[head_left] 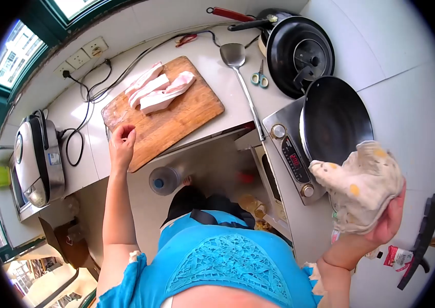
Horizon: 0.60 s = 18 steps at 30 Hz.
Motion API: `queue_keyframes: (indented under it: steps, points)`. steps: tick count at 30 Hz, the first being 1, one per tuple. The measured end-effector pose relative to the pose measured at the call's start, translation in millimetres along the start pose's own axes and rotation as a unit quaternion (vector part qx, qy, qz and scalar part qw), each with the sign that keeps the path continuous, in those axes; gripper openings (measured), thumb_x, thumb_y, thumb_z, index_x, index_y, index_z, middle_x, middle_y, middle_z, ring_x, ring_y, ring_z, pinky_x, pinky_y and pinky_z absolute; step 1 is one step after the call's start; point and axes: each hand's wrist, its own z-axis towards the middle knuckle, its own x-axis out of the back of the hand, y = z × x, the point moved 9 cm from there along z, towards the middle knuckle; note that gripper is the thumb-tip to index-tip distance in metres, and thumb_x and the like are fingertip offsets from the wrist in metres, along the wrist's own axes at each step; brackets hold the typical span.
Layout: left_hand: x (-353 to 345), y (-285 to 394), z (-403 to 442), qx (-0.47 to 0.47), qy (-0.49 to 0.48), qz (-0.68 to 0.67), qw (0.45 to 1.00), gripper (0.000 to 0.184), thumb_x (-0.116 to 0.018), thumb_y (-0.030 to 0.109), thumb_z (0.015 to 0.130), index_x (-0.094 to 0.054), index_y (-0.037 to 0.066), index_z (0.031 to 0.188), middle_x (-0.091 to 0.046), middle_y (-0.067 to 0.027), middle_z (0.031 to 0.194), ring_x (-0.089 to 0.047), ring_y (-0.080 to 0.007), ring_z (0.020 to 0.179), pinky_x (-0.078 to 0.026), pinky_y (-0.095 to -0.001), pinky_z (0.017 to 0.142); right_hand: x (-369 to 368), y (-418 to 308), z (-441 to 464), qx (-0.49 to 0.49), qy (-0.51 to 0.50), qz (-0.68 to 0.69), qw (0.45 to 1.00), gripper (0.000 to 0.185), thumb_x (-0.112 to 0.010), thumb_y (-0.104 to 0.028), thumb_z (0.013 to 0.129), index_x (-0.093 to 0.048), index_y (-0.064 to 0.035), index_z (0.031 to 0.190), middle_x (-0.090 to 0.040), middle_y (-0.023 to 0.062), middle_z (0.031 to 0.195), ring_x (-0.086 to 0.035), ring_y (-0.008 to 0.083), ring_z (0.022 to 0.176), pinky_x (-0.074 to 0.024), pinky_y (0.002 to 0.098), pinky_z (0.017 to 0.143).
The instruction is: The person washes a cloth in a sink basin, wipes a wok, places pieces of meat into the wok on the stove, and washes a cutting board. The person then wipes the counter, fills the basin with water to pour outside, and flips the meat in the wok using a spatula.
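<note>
My right hand [389, 220] is at the right, wrapped round a bunched cream dishcloth [361, 187] with yellow spots. The cloth hangs in front of the near side of a black wok [338, 120] on an induction cooker [294, 154]; whether they touch I cannot tell. Over the left edge of a wooden cutting board [176, 131], my left hand [122, 146] has its fingers curled in, with nothing visible in them. Several strips of pale, fatty raw meat [168, 93] lie on the far part of the board.
A metal spatula [240, 77] and scissors [260, 78] lie right of the board. Behind the wok, more pans [299, 51] are stacked. A rice cooker [40, 159] stands at the left, with black cords [91, 97] across the counter. A large bottle [165, 180] is on the floor.
</note>
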Motion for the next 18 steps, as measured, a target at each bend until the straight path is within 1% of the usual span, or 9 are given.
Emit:
queue_keyframes:
  steps: [2, 4, 5, 6, 9, 12, 13, 15, 18]
  points:
    - [0.8, -2.7, 18.9, -0.001, -0.005, 0.025, 1.000, 0.016, -0.062, 0.013, 0.081, -0.062, 0.001, 0.092, -0.061, -0.0047, 0.078, -0.055, -0.0125, 0.068, -0.046, -0.0257, 0.066, -36.0, 41.5, 7.1, -0.082, 0.007, 0.037, 0.996, 0.040, -0.048, -0.016, 0.082, -0.045, 0.0034, 0.117, -0.055, 0.0180, 0.114, -0.055, 0.0264, 0.102, -0.0424, 0.0369, 0.093]
    - [-5.0, -7.3, 33.4, -0.002, -0.011, 0.054, 0.999, 0.018, -0.063, 0.014, 0.079, -0.062, 0.002, 0.092, -0.060, -0.0055, 0.079, -0.055, -0.0139, 0.068, -0.047, -0.0265, 0.066, -71.1, 93.0, 26.0, -0.181, -0.007, 0.069, 0.981, 0.030, -0.048, -0.012, 0.083, -0.048, 0.0016, 0.110, -0.058, 0.0124, 0.106, -0.057, 0.0195, 0.095, -0.0449, 0.0332, 0.088]
    - [-8.6, -3.0, 37.1, 0.008, -0.026, 0.064, 0.998, 0.021, -0.065, 0.016, 0.077, -0.061, 0.002, 0.093, -0.059, -0.0072, 0.083, -0.055, -0.0159, 0.070, -0.047, -0.0283, 0.067, -84.7, 115.0, 40.9, -0.184, -0.014, 0.080, 0.980, 0.026, -0.048, -0.009, 0.085, -0.048, 0.0009, 0.109, -0.058, 0.0108, 0.104, -0.057, 0.0177, 0.095, -0.0452, 0.0322, 0.087]
    - [-11.8, 2.6, 40.5, -0.019, -0.022, 0.097, 0.995, 0.027, -0.067, 0.016, 0.075, -0.059, 0.003, 0.098, -0.058, -0.0087, 0.088, -0.055, -0.0179, 0.072, -0.047, -0.0303, 0.068, -97.2, 137.0, 56.4, -0.189, -0.022, 0.090, 0.978, 0.023, -0.048, -0.007, 0.086, -0.049, 0.0001, 0.108, -0.059, 0.0092, 0.102, -0.057, 0.0158, 0.095, -0.0456, 0.0311, 0.087]
    - [-12.0, 6.7, 49.7, -0.028, 0.017, 0.100, 0.994, 0.038, -0.071, 0.017, 0.074, -0.055, 0.007, 0.106, -0.056, -0.0113, 0.095, -0.054, -0.0210, 0.074, -0.047, -0.0333, 0.069, -122.2, 175.1, 92.5, -0.161, 0.010, 0.098, 0.982, 0.020, -0.046, -0.005, 0.089, -0.049, -0.0008, 0.107, -0.058, 0.0078, 0.103, -0.057, 0.0149, 0.094, -0.0461, 0.0296, 0.086]
    - [-17.9, -10.4, 60.5, -0.027, 0.005, 0.053, 0.998, 0.037, -0.071, 0.016, 0.074, -0.055, 0.006, 0.106, -0.056, -0.0108, 0.095, -0.053, -0.0203, 0.074, -0.047, -0.0332, 0.069, -129.4, 150.2, 120.8, -0.048, 0.060, 0.045, 0.996, 0.019, -0.046, -0.006, 0.089, -0.049, -0.0002, 0.107, -0.058, 0.0083, 0.102, -0.057, 0.0152, 0.094, -0.0462, 0.0302, 0.086]
    - [-21.8, -21.5, 63.4, -0.032, -0.009, 0.046, 0.998, 0.035, -0.070, 0.015, 0.075, -0.056, 0.006, 0.106, -0.055, -0.0095, 0.094, -0.053, -0.0174, 0.073, -0.047, -0.0309, 0.067, -120.8, 130.6, 133.5, 0.000, 0.076, 0.015, 0.997, 0.019, -0.046, -0.005, 0.089, -0.049, 0.0007, 0.107, -0.058, 0.0088, 0.102, -0.057, 0.0155, 0.095, -0.0462, 0.0302, 0.086]
    - [-28.0, -42.6, 66.8, -0.003, -0.043, -0.025, 0.999, 0.025, -0.067, 0.011, 0.079, -0.059, 0.004, 0.101, -0.055, -0.0065, 0.094, -0.053, -0.0134, 0.071, -0.047, -0.0266, 0.065, -93.7, 85.7, 163.8, 0.061, 0.087, -0.025, 0.994, 0.019, -0.048, -0.005, 0.089, -0.049, 0.0014, 0.106, -0.058, 0.0085, 0.101, -0.057, 0.0148, 0.092, -0.0465, 0.0291, 0.083]
    - [-30.5, -56.1, 65.6, 0.009, -0.087, -0.049, 0.995, 0.020, -0.063, 0.011, 0.083, -0.060, 0.002, 0.100, -0.059, -0.0056, 0.093, -0.056, -0.0137, 0.078, -0.047, -0.0262, 0.068, -42.8, 29.3, 203.6, 0.077, 0.090, -0.126, 0.985, 0.018, -0.052, -0.008, 0.088, -0.051, 0.0009, 0.105, -0.060, 0.0064, 0.094, -0.058, 0.0137, 0.087, -0.0472, 0.0269, 0.078]
